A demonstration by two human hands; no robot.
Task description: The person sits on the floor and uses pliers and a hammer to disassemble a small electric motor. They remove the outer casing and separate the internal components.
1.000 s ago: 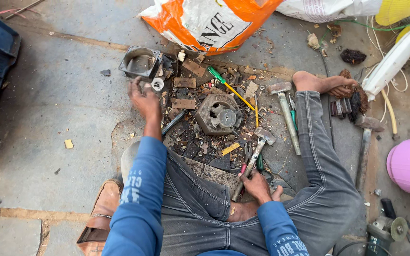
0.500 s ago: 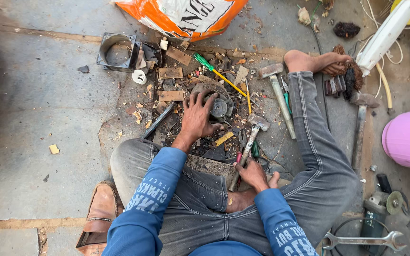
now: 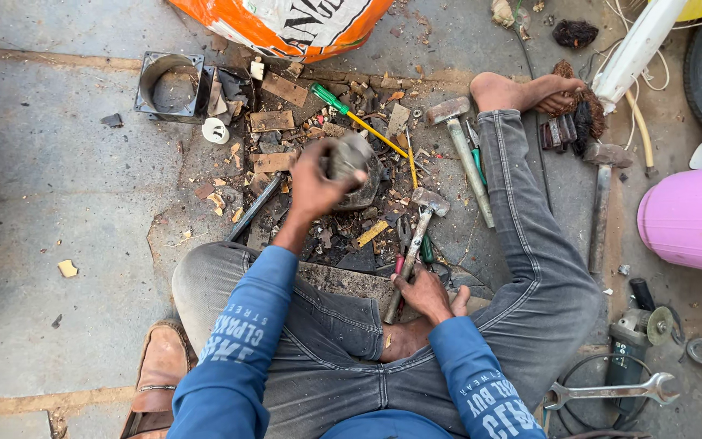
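I sit on a concrete floor with scrap spread between my legs. My left hand (image 3: 314,183) grips a round grey metal motor part (image 3: 351,167) and lifts its edge off the debris. My right hand (image 3: 424,293) rests near my knee, closed on the handle of a small hammer (image 3: 416,236) whose head lies on the floor to the right of the motor part. Red-handled pliers (image 3: 404,244) lie beside the hammer's handle.
A square metal housing (image 3: 171,85) sits at upper left, an orange sack (image 3: 286,24) above. A green-handled screwdriver (image 3: 359,122), a second hammer (image 3: 465,150), a large hammer (image 3: 603,195), a pink bucket (image 3: 692,219), an angle grinder (image 3: 639,333) and a spanner (image 3: 611,392) lie to the right.
My left hand moved from the far debris by the square housing back to the round motor part, took hold of it and tipped it up. The right hand kept the hammer almost still.
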